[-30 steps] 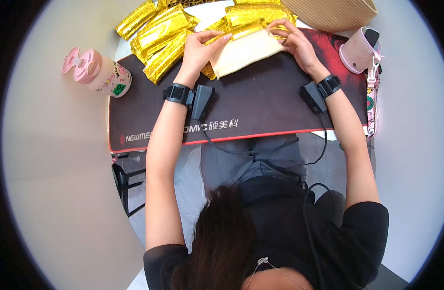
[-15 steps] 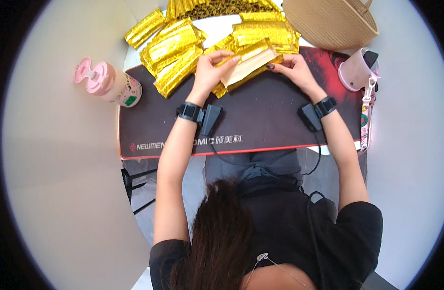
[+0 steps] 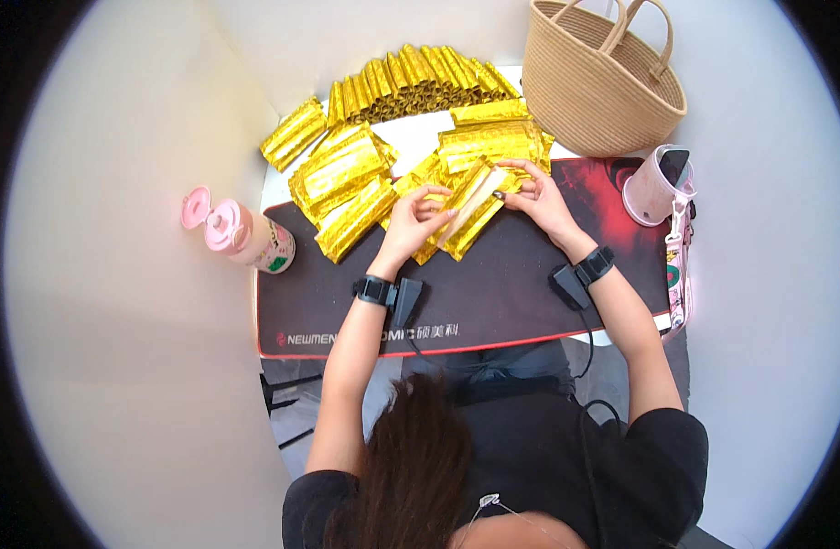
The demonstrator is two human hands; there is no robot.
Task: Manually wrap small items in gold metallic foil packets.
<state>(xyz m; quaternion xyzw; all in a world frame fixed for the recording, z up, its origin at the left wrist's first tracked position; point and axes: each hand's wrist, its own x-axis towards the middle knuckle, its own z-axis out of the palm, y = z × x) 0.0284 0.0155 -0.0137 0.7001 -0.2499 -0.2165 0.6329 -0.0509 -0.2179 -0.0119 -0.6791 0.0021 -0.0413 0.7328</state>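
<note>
Between my two hands is a gold foil paper (image 3: pixel 475 224) with a pale inner side showing as a narrow slanted strip; its gold edges curl up on both sides. My left hand (image 3: pixel 414 222) is closed on its left edge, thumb and fingers pinching. At the upper right end, my right hand (image 3: pixel 546 206) pinches it as well, a dark-nailed thumb near the pale strip. Just beyond lie stacks of flat gold foil papers, one on the left (image 3: pixel 342 174) and one on the right (image 3: pixel 493 145). Each wrist wears a black strap with a small device and cable.
Rolled gold tubes (image 3: pixel 411 82) are piled at the back. A woven basket (image 3: pixel 566 110) stands at the back right, near a pink cup (image 3: pixel 647 197) with a dark object inside. A pink-lidded bottle (image 3: pixel 255 240) is on the left. A dark desk mat (image 3: pixel 347 306) covers the near table.
The whole view has shifted, so the table sits lower and the rolled tubes and basket show more fully. The paper in my hands slants more steeply, and its pale strip looks narrower.
</note>
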